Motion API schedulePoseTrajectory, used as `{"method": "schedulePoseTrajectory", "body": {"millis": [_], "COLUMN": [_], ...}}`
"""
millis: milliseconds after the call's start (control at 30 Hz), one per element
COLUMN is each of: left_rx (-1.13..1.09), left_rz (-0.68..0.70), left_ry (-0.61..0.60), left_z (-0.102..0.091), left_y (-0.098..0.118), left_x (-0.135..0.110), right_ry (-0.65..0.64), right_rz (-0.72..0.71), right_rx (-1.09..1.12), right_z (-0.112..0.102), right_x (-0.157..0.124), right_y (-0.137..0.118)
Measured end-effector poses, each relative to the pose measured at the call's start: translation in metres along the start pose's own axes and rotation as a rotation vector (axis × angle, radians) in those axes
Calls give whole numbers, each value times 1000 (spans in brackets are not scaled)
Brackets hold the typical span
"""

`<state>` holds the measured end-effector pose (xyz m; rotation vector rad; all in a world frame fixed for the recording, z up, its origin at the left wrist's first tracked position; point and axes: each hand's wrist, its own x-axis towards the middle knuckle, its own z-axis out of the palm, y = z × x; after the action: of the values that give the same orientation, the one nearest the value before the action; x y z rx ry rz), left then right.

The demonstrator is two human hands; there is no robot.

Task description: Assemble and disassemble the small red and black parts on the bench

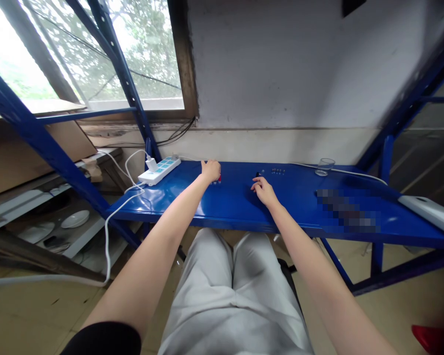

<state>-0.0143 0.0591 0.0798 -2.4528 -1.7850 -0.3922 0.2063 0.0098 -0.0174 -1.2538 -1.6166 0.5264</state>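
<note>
I sit in front of a blue metal shelf [244, 207] that serves as a worktop. My left hand [210, 170] rests on it near the middle, fingers curled over a small red object [219, 179] whose shape I cannot make out. My right hand [263, 190] lies a little to the right, fingers bent down onto the surface beside a small dark part [258, 174]. A row of tiny dark pieces [277, 171] lies just beyond the right hand.
A white power strip [159, 170] with a plugged-in charger and a white cable sits at the shelf's left end. A clear glass [324, 166] stands at the back right. A white flat device [429, 209] lies at the far right. Blue rack posts frame both sides.
</note>
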Motion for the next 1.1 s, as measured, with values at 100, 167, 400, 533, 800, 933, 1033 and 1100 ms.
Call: {"method": "schedulePoseTrajectory", "body": {"millis": [100,167,400,533,800,933,1033,1100], "left_rx": [27,39,19,-1,59,50,59,69], "left_rz": [-3,-8,-27,-35,-19,-20,-14,-10], "left_ry": [-7,-13,-28,-29,-28,-20,-19,-27], "left_z": [-2,-3,-2,-1,-3,-2,-1,-1], "left_y": [1,1,0,0,1,0,-1,-1], "left_x": [0,0,1,2,0,0,0,0], "right_ry": [-1,0,8,8,4,3,0,2], "right_rz": [8,10,8,3,25,35,37,36], "right_rx": [-10,-5,8,1,-6,-9,-14,-18], "right_z": [0,0,0,0,0,-1,-1,-1], "right_x": [0,0,1,1,0,-1,-1,-1], "right_y": [0,0,1,1,-2,-5,-6,-6]}}
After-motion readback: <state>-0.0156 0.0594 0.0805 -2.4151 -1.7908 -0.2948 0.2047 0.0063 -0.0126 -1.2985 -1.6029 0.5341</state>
